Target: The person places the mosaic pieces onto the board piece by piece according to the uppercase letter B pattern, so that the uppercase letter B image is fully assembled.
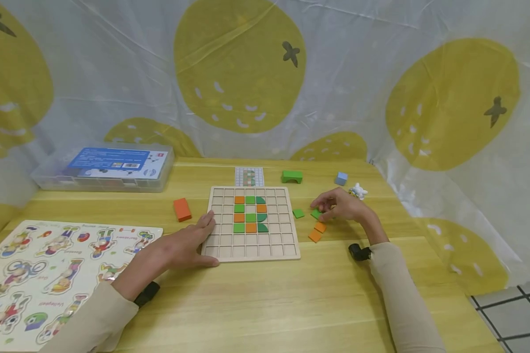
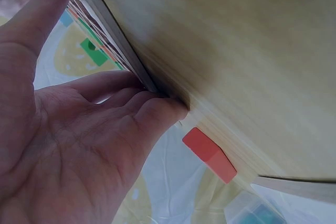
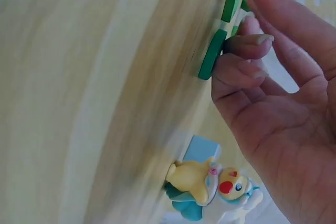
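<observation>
A wooden grid board [image 1: 224,250] stands in the middle of the table in the head view, with orange, green and dark green tiles set in its central columns. My left hand [image 1: 176,250] rests against its left edge, fingers along the side and thumb by the near corner. Right of the board, my right hand [image 1: 342,203] is bent over a green tile [image 1: 316,214], its fingertips close around it. Another green tile [image 1: 298,213] and two orange tiles [image 1: 315,236] lie beside it. The right wrist view shows a dark green piece [image 3: 212,55] under the loosely curled fingers.
A small pattern card [image 1: 249,176] touches the board's far edge. Behind are a green arch block [image 1: 292,176], a blue block [image 1: 341,178] and a small figurine [image 3: 197,182]. To the left sit an orange-red block [image 1: 182,210], a plastic case [image 1: 101,184] and a picture puzzle board [image 1: 88,264].
</observation>
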`<act>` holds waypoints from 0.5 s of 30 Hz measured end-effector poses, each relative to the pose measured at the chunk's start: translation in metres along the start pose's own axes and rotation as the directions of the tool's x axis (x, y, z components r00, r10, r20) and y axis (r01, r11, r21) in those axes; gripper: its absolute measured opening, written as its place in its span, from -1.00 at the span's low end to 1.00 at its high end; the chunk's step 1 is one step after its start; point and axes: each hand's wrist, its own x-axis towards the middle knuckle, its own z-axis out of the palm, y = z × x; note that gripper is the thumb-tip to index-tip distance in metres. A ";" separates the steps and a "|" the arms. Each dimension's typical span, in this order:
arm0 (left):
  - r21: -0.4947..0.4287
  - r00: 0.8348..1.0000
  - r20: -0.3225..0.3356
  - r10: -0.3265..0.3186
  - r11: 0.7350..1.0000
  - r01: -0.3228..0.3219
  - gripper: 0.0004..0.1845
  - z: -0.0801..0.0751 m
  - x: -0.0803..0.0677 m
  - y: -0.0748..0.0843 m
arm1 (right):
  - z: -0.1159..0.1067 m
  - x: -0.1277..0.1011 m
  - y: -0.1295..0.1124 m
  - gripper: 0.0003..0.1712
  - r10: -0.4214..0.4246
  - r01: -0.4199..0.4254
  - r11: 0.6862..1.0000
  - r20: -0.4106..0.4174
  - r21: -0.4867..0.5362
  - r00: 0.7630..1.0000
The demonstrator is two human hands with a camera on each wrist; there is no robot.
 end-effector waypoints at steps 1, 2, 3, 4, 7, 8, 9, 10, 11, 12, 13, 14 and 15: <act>-0.003 1.000 0.000 0.000 1.000 0.000 0.19 0.000 0.000 0.000 | 0.000 0.000 -0.001 -0.64 -0.001 0.000 1.000 -0.003 -0.006 1.000; -0.005 1.000 -0.002 0.003 1.000 -0.003 0.19 0.000 0.000 0.000 | 0.000 0.000 -0.001 -0.64 -0.001 0.000 1.000 -0.008 -0.014 1.000; -0.007 1.000 -0.002 0.004 1.000 -0.004 0.19 0.000 -0.001 -0.001 | 0.000 0.000 -0.001 -0.64 -0.001 0.001 1.000 -0.012 -0.020 1.000; -0.007 1.000 -0.002 0.007 1.000 -0.007 0.19 0.000 -0.001 -0.001 | 0.001 0.000 -0.001 -0.64 0.003 -0.004 1.000 -0.019 -0.025 1.000; -0.005 1.000 -0.002 0.015 1.000 -0.015 0.18 0.000 -0.001 -0.002 | 0.001 -0.001 -0.001 -0.64 0.001 -0.002 0.999 -0.029 -0.041 1.000; -0.006 1.000 -0.002 0.017 1.000 -0.017 0.18 0.000 -0.001 -0.002 | 0.001 -0.001 -0.001 -0.65 0.005 -0.006 0.999 -0.032 -0.047 0.999; -0.006 1.000 -0.002 0.017 1.000 -0.017 0.18 0.001 -0.001 -0.002 | 0.001 -0.002 -0.001 -0.67 0.006 -0.008 0.999 -0.031 -0.051 1.000; -0.004 1.000 -0.002 0.018 1.000 -0.018 0.18 0.001 0.000 -0.002 | 0.001 -0.002 -0.001 -0.68 0.012 -0.013 0.998 -0.028 -0.056 1.000; -0.004 1.000 -0.003 0.017 1.000 -0.017 0.18 0.001 0.000 -0.002 | 0.000 -0.002 -0.001 -0.69 0.007 -0.008 0.998 -0.019 -0.056 1.000; -0.003 1.000 -0.004 0.019 1.000 -0.019 0.18 0.001 0.000 -0.002 | -0.001 -0.003 -0.001 -0.70 0.002 -0.003 0.998 -0.008 -0.057 1.000; -0.004 1.000 -0.005 0.019 1.000 -0.019 0.18 0.001 0.000 -0.002 | -0.001 -0.004 0.000 -0.71 -0.004 0.004 0.998 0.009 -0.059 1.000; -0.003 1.000 -0.005 0.021 1.000 -0.021 0.18 0.001 0.000 -0.002 | -0.002 -0.005 0.000 -0.72 -0.014 0.015 0.998 0.029 -0.057 0.999; -0.004 1.000 -0.006 0.024 1.000 -0.024 0.18 0.001 0.000 -0.002 | -0.002 -0.006 0.001 -0.72 -0.029 0.032 0.998 0.053 -0.057 0.998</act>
